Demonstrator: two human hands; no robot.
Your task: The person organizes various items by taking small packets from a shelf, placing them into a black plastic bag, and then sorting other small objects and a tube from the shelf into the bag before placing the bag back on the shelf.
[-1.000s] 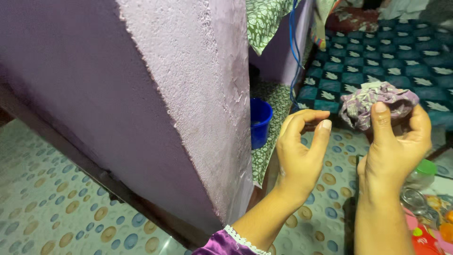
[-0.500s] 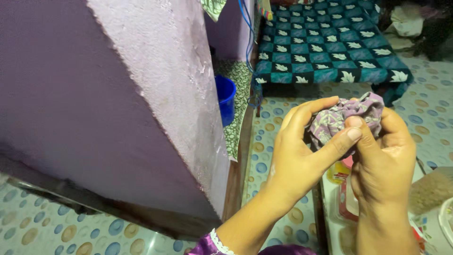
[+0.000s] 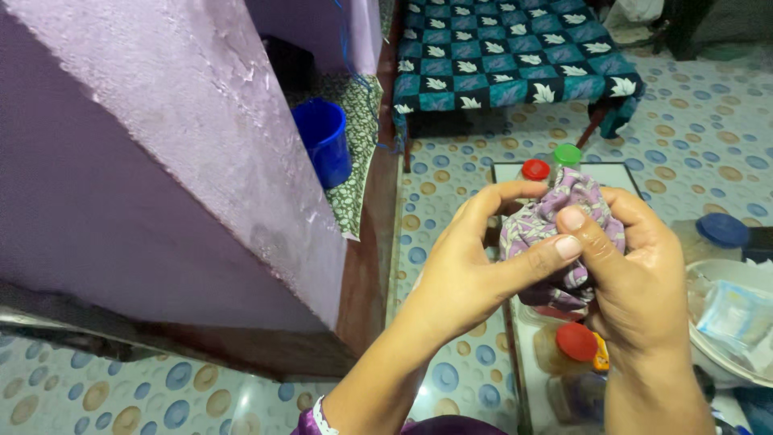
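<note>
Purple patterned cloth point(image 3: 564, 234) is bunched into a ball between the left hand point(image 3: 467, 274) and the right hand point(image 3: 636, 282), both with a closed grip on it, above the jars with red lids point(image 3: 576, 341); it seems not yet unfolded.

Both hands point(image 3: 555, 266) raised together, fingers curled, thumbs pressing inward.

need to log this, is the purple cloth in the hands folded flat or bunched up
Bunched up. The purple patterned cloth is a crumpled wad, pinched between the left hand and right hand, with no flat folds visible.
</note>
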